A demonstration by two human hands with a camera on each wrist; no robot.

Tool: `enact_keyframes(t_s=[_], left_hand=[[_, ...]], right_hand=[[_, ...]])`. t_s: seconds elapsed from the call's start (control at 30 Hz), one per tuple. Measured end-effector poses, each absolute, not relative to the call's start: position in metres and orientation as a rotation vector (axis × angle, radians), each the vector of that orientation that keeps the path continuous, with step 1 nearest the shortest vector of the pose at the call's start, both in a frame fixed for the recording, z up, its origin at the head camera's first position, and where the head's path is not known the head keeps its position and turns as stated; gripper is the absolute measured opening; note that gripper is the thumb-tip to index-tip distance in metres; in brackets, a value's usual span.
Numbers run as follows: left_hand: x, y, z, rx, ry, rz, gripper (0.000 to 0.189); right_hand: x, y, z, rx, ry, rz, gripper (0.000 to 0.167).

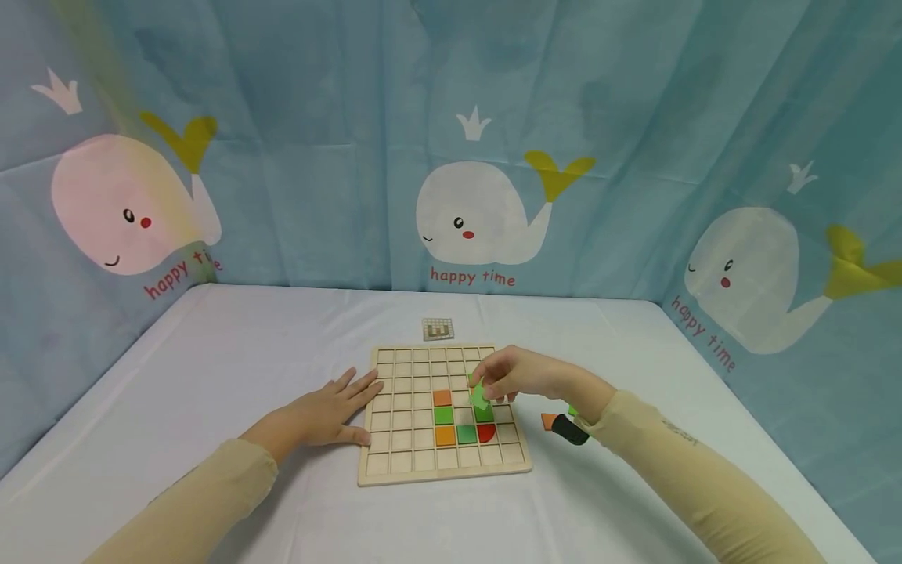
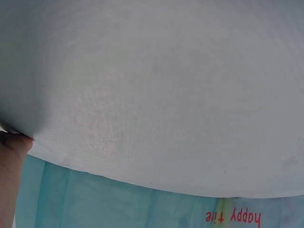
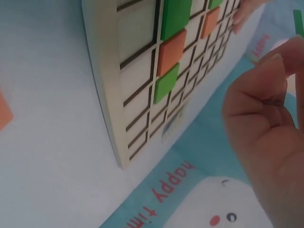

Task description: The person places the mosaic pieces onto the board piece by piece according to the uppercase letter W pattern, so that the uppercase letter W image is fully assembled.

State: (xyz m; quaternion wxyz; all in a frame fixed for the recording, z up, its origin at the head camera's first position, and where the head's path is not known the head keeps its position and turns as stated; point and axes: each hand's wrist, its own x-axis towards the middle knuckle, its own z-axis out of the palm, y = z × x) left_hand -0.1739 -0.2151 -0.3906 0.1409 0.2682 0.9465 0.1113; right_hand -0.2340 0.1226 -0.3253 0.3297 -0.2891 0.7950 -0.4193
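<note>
A wooden grid board lies on the white table. My left hand rests at its left edge, fingers spread and straight, fingertips over the rim. Above the right part of the grid, my right hand pinches a light green tile between thumb and fingers. In the right wrist view only a thin green edge of that tile shows. Set in the grid are an orange tile, a green tile, a yellow-orange tile, a teal-green tile and a red rounded tile.
A small patterned card lies behind the board. To the right, partly under my right forearm, are a loose orange piece, a black piece and a bit of green. A blue curtain with whales hangs behind the table.
</note>
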Motion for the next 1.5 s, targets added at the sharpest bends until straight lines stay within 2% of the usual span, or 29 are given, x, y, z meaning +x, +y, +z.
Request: enact_keyframes(t_s=[0.87,1.07,1.5], left_hand=[[-0.174,-0.215,-0.388,0.769,2.731,0.312,0.094],[-0.174,-0.216,-0.389,0.764,2.737,0.317,0.094],[-0.173,-0.215,-0.389,0.758,2.734,0.333,0.094]], right_hand=[[-0.22,0.071,-0.355,-0.767,2.088,-1.197,0.018],[-0.216,0.061,-0.362,-0.803,2.124,-1.137,0.011],[-0.212,0.045,-0.371,-0.863,2.198,-1.011,0.01]])
